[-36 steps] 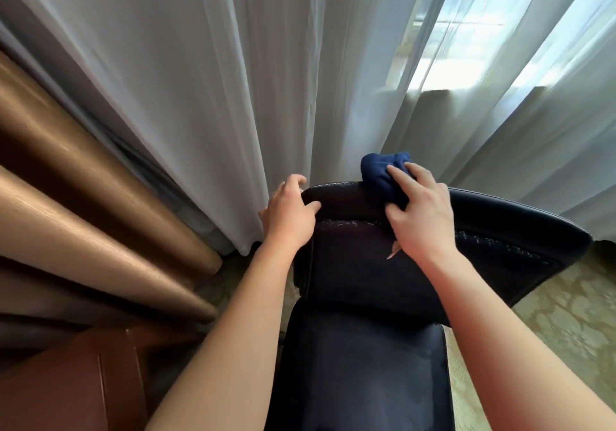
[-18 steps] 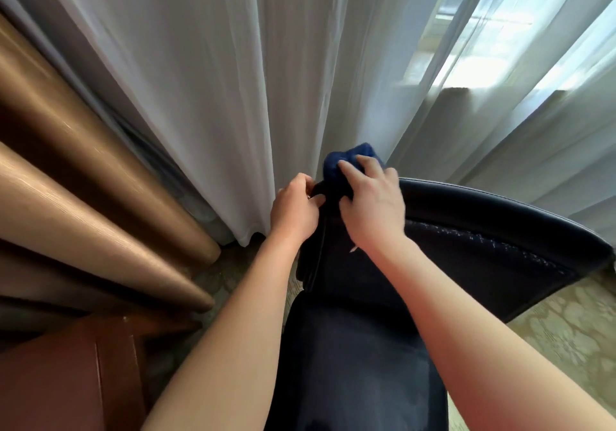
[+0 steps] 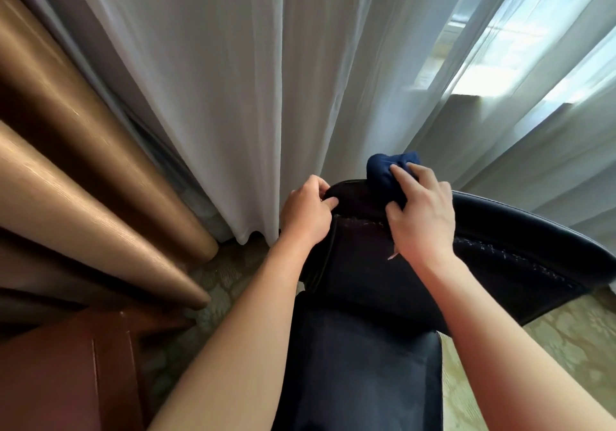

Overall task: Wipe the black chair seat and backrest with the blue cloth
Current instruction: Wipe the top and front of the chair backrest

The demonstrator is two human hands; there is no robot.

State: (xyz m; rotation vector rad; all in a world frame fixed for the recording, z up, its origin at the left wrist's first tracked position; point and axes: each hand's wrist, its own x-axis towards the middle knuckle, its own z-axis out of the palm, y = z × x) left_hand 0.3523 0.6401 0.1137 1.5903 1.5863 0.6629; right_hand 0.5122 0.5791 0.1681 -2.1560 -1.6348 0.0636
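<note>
Right hand (image 3: 421, 212): closed over bunched blue cloth (image 3: 386, 172), soft, light, best held wadded, atop black backrest (image 3: 366, 264). Left hand (image 3: 308, 215): fingers curled, gripping backrest's top corner.

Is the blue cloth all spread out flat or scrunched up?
Scrunched up. The blue cloth is a rounded wad under the right hand, on the chair's top edge.

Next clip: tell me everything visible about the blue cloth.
The blue cloth is dark navy, soft fabric, bunched into a rounded wad rather than spread flat. It sits on the top edge of the black chair backrest, just right of its left end, with the white curtain behind it. The right hand presses on it, fingers over its near side, hiding its lower part. The left hand grips the backrest corner and does not touch it.
</note>
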